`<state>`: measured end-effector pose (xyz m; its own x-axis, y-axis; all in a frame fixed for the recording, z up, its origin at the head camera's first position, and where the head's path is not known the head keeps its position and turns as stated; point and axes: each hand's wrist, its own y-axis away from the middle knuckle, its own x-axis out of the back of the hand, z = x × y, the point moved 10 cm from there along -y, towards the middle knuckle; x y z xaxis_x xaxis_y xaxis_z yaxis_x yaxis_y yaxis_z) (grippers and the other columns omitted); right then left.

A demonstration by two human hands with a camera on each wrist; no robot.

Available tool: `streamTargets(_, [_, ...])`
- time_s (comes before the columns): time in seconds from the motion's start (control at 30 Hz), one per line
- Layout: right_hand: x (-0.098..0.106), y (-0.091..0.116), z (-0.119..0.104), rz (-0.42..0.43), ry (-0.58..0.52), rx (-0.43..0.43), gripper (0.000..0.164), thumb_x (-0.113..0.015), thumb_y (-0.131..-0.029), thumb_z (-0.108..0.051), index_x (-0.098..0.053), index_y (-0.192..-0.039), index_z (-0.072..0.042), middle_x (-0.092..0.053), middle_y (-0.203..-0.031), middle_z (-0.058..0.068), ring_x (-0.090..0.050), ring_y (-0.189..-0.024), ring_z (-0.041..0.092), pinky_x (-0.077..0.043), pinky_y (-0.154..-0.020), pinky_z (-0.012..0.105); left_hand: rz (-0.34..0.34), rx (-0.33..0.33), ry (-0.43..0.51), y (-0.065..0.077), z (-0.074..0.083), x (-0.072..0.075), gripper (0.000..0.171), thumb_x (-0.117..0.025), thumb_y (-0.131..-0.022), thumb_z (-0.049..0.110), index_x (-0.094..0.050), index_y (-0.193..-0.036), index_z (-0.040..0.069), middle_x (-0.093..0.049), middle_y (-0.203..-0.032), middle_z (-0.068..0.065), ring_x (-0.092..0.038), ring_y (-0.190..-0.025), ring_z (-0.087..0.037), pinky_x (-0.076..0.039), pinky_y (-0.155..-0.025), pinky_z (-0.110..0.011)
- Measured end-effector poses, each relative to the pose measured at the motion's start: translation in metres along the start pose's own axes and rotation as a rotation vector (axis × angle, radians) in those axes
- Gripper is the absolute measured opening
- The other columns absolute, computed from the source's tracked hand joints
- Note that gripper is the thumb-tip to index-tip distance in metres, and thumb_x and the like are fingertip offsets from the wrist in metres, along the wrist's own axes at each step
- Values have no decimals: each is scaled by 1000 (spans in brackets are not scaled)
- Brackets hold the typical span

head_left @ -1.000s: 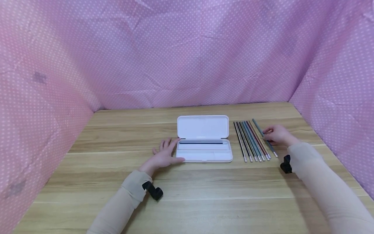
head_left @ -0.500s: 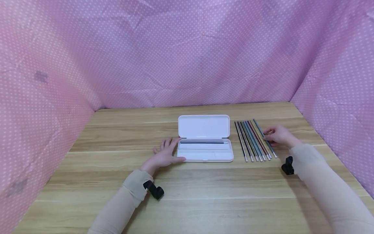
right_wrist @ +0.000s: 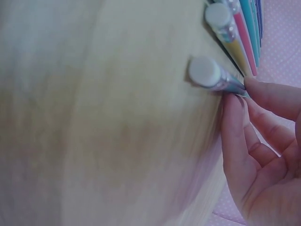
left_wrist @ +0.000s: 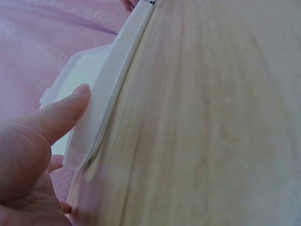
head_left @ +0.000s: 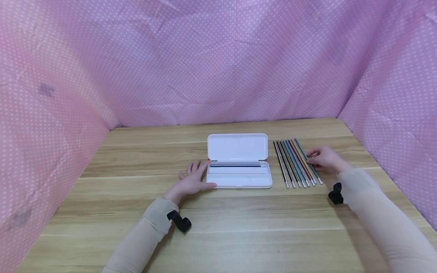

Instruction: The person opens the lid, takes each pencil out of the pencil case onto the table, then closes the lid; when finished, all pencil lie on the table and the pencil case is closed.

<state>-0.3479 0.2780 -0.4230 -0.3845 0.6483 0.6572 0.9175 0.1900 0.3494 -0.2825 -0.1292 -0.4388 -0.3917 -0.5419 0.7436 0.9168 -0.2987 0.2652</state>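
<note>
A white pencil case [head_left: 239,181] lies with its lid raised, a dark pencil [head_left: 235,165] and a lighter one along its back compartment. My left hand [head_left: 191,184] is spread at the case's left end; the thumb [left_wrist: 70,108] touches the front wall, and another finger reaches the back corner. To the right of the case, several pencils [head_left: 293,163] lie side by side, eraser ends toward me. My right hand [head_left: 324,158] pinches the rightmost pencil, a blue-grey one [right_wrist: 230,84], between thumb and finger. It lies on the table, slightly slanted against the row.
The wooden table [head_left: 235,227] stretches in front of the case and to its left. A pink dotted cloth [head_left: 218,68] hangs behind the table and on both sides. Black cameras [head_left: 336,193] are worn on both wrists.
The rightmost pencil has shifted slightly left at its eraser end, closer to the row, with my right hand at it. My left hand stays at the case.
</note>
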Motion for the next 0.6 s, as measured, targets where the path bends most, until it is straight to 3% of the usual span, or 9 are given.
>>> streamTargets(0.37, [4, 1, -5, 1, -24, 4, 40, -59, -90, -7, -46, -120, 15, -59, -96, 18, -60, -79, 16, -55, -67, 30, 3, -4, 6, 1, 2, 2, 89, -69, -81, 49, -18, -151, 29, 1, -157, -20, 14, -142, -44, 12, -98, -74])
streamTargets(0.6, [6, 3, -19, 23, -10, 40, 44, -60, -88, -10, -48, -123, 15, -60, -101, 21, -61, -78, 13, -56, -68, 29, 4, -6, -1, 1, 3, 2, 89, -69, -81, 49, -19, -151, 29, -1, -157, -19, 12, -142, -44, 11, -98, -75])
